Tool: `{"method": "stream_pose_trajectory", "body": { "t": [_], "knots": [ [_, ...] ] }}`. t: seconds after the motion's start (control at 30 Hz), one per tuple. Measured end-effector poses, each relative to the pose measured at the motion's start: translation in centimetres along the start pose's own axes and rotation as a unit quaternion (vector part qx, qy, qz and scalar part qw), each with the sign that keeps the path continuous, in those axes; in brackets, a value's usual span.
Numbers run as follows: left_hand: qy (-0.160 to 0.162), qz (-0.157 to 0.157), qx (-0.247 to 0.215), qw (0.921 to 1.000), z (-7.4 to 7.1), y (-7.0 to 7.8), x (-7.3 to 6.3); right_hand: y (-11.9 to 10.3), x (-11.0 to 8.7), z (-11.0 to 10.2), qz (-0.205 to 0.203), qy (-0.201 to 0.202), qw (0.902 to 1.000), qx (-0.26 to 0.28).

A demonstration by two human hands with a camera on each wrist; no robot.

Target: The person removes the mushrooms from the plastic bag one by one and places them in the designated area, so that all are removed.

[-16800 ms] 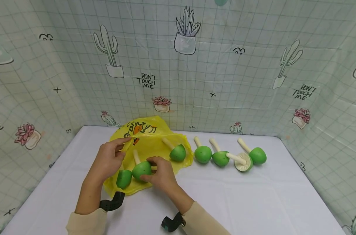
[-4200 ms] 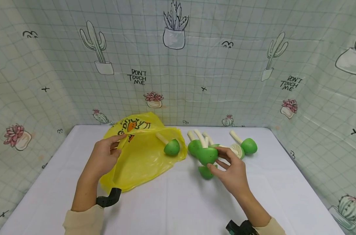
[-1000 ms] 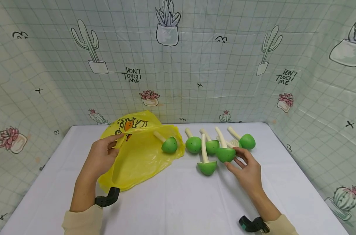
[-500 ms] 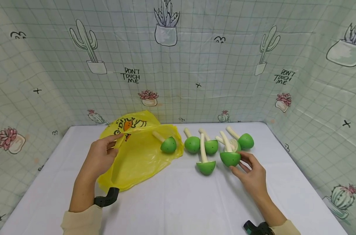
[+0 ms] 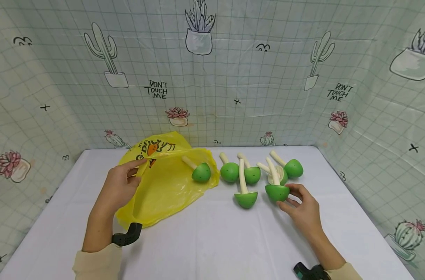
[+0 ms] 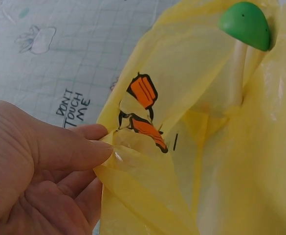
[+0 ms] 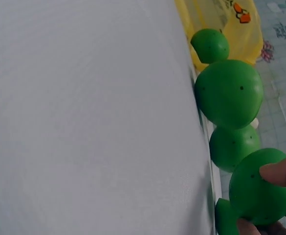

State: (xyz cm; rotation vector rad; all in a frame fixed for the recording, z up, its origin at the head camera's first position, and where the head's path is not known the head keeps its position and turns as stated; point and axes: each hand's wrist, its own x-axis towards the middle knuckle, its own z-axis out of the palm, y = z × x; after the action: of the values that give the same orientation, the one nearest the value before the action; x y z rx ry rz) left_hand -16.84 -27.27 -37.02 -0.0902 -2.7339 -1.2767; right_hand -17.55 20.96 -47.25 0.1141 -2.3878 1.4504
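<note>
My left hand (image 5: 123, 186) pinches the edge of a yellow plastic bag (image 5: 163, 198) between thumb and forefinger, as the left wrist view shows up close. One mushroom with a green cap (image 5: 201, 173) and pale stem lies inside the bag's mouth. At the right, my right hand (image 5: 304, 208) grips the cap of another green toy mushroom (image 5: 277, 193), its stem pointing up and back. In the right wrist view the thumb (image 7: 282, 172) presses on that cap. A similar mushroom (image 5: 246, 200) stands cap-down to the left of it.
Behind these lie several more green mushrooms, among them one at the bag's side (image 5: 229, 172), one beside it (image 5: 252, 175), and one at the far right (image 5: 294, 168). A patterned cloth (image 5: 226, 77) hangs behind the white table (image 5: 212, 249).
Two mushrooms have left the bag since the earliest frame; one now stands in front of the row. My right hand has carried another rightward and lowered it. The left hand still holds the bag.
</note>
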Motion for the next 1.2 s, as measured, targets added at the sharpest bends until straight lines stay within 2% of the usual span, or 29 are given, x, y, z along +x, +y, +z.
{"method": "stream_pose_trajectory", "body": {
  "t": [0.2, 0.6, 0.93, 1.2],
  "knots": [
    [0.000, 0.001, 0.001, 1.0000, 0.03, -0.12, -0.06, 0.09, 0.17, -0.35, 0.009, -0.035, 0.9982, -0.048],
    [-0.003, -0.005, -0.006, 1.0000, 0.05, -0.15, -0.20, 0.74, 0.45, -0.82, 0.053, -0.076, 0.9934, -0.069],
    [-0.002, -0.004, -0.004, 1.0000, -0.03, -0.01, -0.11, 0.42, 0.54, -0.78, 0.050, -0.085, 0.9920, -0.080],
    [-0.004, -0.003, -0.008, 1.0000, -0.10, -0.05, 0.02, 0.06, 0.55, -0.91, 0.032, -0.081, 0.9917, -0.095]
  ]
}}
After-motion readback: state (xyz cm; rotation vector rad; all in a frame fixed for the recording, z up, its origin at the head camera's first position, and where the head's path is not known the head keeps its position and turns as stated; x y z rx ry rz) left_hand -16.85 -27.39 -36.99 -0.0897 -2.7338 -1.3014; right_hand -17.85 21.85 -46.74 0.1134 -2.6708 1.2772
